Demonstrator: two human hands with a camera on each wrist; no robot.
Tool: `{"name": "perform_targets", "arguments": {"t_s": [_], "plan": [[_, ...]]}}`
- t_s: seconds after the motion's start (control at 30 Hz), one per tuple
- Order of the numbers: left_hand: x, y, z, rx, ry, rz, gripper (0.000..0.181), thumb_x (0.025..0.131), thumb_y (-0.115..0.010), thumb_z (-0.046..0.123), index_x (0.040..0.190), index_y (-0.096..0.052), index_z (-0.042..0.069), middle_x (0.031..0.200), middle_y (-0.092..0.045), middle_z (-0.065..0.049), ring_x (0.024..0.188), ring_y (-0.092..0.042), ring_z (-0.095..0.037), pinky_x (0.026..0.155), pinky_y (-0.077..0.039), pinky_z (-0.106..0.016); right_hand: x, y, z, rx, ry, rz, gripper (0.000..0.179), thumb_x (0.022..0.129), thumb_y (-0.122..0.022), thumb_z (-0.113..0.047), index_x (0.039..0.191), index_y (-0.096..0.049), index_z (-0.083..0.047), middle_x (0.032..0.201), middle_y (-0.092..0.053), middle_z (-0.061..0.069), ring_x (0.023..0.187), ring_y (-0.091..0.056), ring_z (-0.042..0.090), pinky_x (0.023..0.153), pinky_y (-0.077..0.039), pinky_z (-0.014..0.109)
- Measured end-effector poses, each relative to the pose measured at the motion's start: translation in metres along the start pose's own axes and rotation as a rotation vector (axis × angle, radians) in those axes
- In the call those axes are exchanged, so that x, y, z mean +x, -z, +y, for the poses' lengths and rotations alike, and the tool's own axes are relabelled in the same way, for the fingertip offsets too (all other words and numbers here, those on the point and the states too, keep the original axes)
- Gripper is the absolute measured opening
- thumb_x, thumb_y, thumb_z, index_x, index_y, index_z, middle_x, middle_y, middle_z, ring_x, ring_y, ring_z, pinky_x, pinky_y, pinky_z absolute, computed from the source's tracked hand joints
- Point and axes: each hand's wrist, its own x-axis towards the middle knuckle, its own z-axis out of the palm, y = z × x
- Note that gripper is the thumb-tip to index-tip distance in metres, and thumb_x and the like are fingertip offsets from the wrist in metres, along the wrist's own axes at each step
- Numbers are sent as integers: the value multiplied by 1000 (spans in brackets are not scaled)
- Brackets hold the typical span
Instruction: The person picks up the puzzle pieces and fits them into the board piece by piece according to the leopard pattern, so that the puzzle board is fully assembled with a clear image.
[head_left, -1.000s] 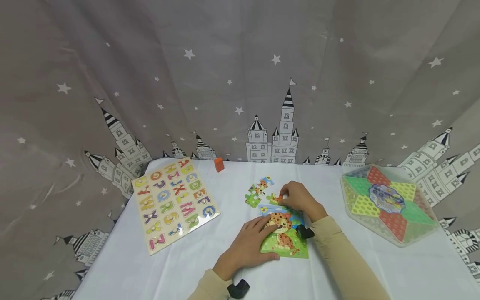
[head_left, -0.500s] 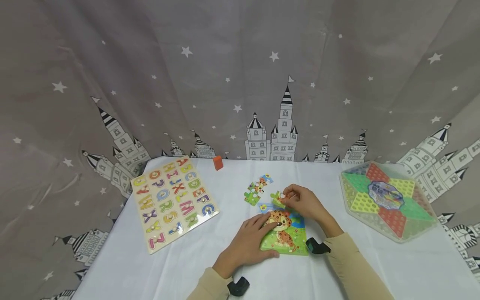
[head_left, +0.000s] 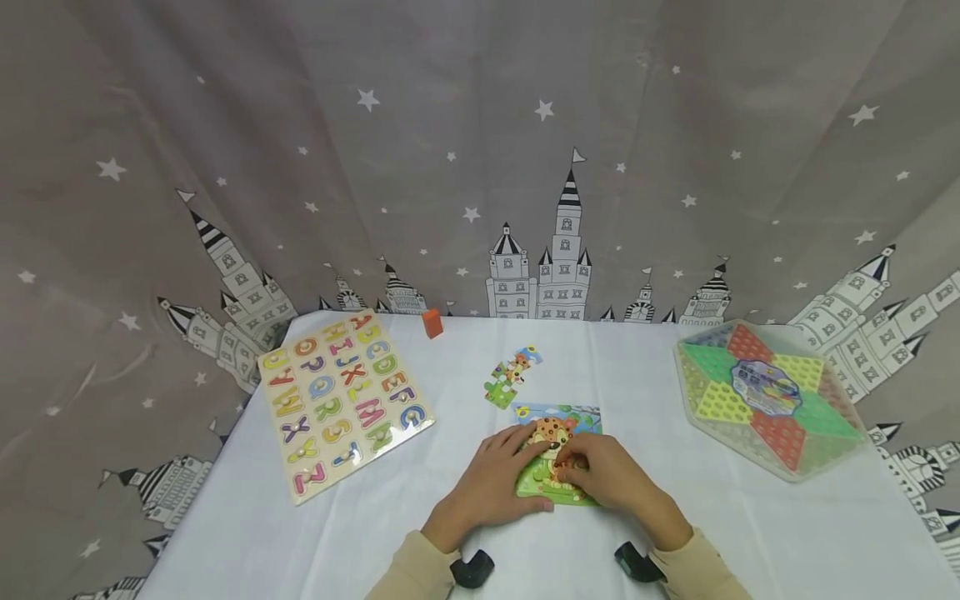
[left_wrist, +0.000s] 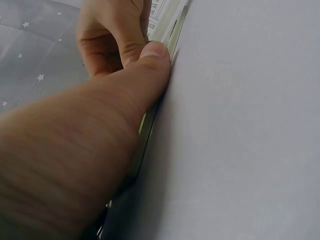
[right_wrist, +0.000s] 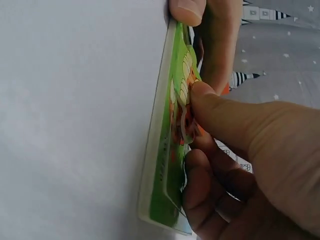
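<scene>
A leopard picture puzzle board lies on the white table before me. Across its left side rests my left hand, fingers extended over the picture. In the left wrist view its thumb lies along the board's near edge. My right hand is over the board's lower right part. Between thumb and fingertips it pinches a green and orange jigsaw piece, tilted close over the board. Beyond the board, to its upper left, several loose jigsaw pieces lie together on the cloth.
On the left lies a wooden alphabet puzzle. A small orange block stands at the table's back edge. To the right is a hexagonal game board with coloured triangles. A grey castle-print curtain hangs behind the table.
My right hand has lifted the jigsaw piece from beyond the board and brought it nearer, over the board's lower right part. My left hand has stayed on the board.
</scene>
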Motion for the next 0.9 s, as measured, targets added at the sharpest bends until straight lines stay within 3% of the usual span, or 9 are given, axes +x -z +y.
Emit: {"name": "perform_targets", "arguments": {"t_s": [0.17, 0.37, 0.63, 0.8, 0.9], "plan": [[-1, -1, -1, -11, 4, -15, 85, 86, -58, 78, 156, -41, 33, 170, -25, 2, 154, -31, -24, 121, -35, -51, -1, -2, -5, -44, -17, 7, 7, 88, -80, -17, 92, -75, -19, 88, -66, -9, 75, -50, 5, 66, -43, 23], [-3, 0, -1, -15, 12, -18, 85, 86, -59, 77, 156, -42, 33, 170, -26, 2, 154, -30, -24, 121, -35, -51, 1, -3, -6, -85, 41, 14, 8, 86, -82, -19, 92, -76, -17, 89, -68, -8, 78, -55, 2, 70, -48, 24], [-4, 3, 0, -21, 10, -8, 83, 86, -61, 75, 156, -42, 32, 170, -26, 2, 154, -31, -24, 121, -35, -50, 2, -3, -9, -84, 32, 34, 10, 82, -85, -17, 85, -75, -17, 80, -65, -10, 68, -49, -1, 61, -43, 20], [-2, 3, 1, -29, 6, -12, 83, 87, -61, 74, 156, -42, 32, 170, -26, 1, 154, -30, -24, 121, -35, -51, 6, 7, -7, -26, -10, -39, 13, 84, -85, -19, 90, -74, -15, 79, -64, -10, 69, -52, 1, 62, -45, 20], [-2, 3, 0, -28, 6, -11, 84, 86, -61, 74, 156, -42, 31, 170, -26, 1, 154, -30, -25, 121, -35, -52, 20, 20, -5, 11, -58, -72, 20, 84, -84, -20, 100, -74, -11, 82, -65, -8, 72, -55, 5, 65, -48, 22]]}}
